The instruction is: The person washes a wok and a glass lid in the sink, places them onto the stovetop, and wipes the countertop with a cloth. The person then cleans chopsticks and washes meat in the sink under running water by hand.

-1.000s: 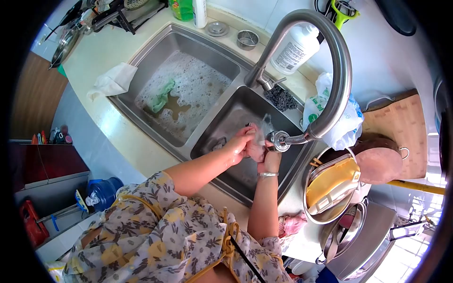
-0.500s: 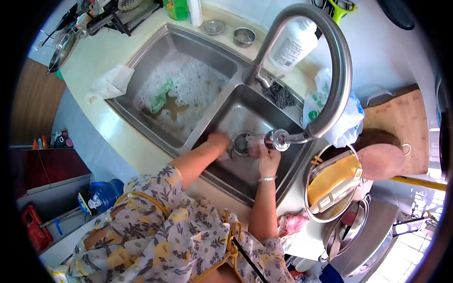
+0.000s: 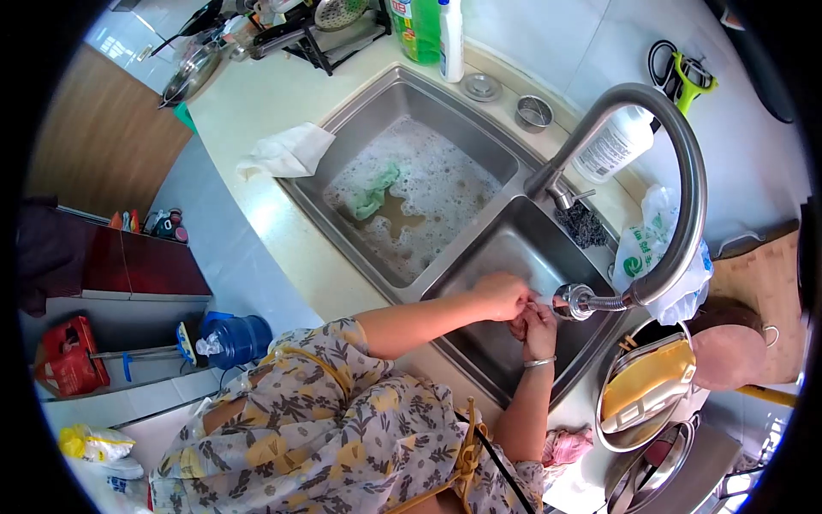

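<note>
Over the right sink basin (image 3: pixel 471 347), my left hand (image 3: pixel 503 295) and my right hand (image 3: pixel 538 329) meet at the fingertips, close beside the pull-down spray head (image 3: pixel 572 301). Both hands have their fingers curled in; anything between them is too small or hidden to make out. A bracelet (image 3: pixel 539 362) circles my right wrist. Soapy water fills the left basin (image 3: pixel 394 265), where a green cloth (image 3: pixel 373 190) floats among the suds. The curved metal faucet (image 3: pixel 695 184) arches over the right side.
A white cloth (image 3: pixel 291 150) hangs on the left basin's rim. Behind stand a green bottle (image 3: pixel 417 30), a white bottle (image 3: pixel 451 43), a strainer cup (image 3: pixel 534 111) and a scouring pad (image 3: pixel 581 224). At right are a plastic bag (image 3: pixel 655 248) and a bowl holding a yellow tray (image 3: pixel 648 381).
My hands have come up from low in the right basin, where they were apart, and now touch each other by the spray head. The camera view has shifted, moving the scene rightward and down.
</note>
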